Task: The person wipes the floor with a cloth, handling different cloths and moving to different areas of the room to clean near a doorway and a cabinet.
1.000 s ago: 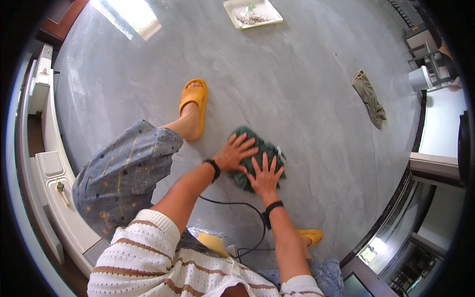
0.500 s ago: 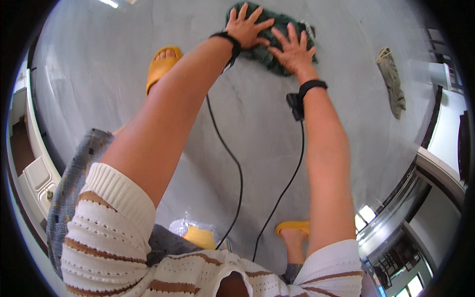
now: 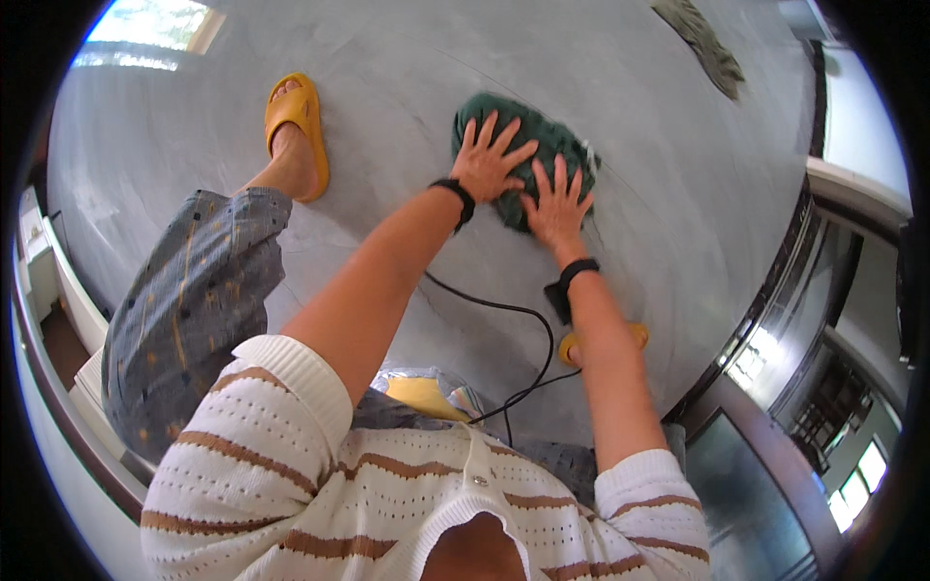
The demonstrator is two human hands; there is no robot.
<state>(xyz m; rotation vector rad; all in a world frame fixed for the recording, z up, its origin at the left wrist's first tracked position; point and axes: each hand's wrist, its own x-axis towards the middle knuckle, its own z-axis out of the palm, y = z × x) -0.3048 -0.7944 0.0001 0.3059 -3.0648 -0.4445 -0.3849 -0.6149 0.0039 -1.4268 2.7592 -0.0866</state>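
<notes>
A dark green bundled cloth (image 3: 542,136) lies on the grey floor (image 3: 407,116) ahead of me, with a bit of white along its right edge. My left hand (image 3: 486,163) presses down on its left part, fingers spread. Flat on its right part rests my right hand (image 3: 557,208), fingers also apart. Neither hand grips the fabric. Both wrists wear black bands, and black cables trail from them toward my body. Whatever lies under the palms is hidden.
An olive-green cloth piece (image 3: 702,44) lies on the floor at the far right. My feet wear yellow slides (image 3: 308,131), one left, one behind my right forearm. A clear plastic bag with something yellow (image 3: 421,392) sits close to me. Furniture and a doorway line the right side.
The green cloth and both hands appear lower in the view, closer to me. The view itself has shifted too, with the olive cloth now higher. Both hands stay flat on the cloth.
</notes>
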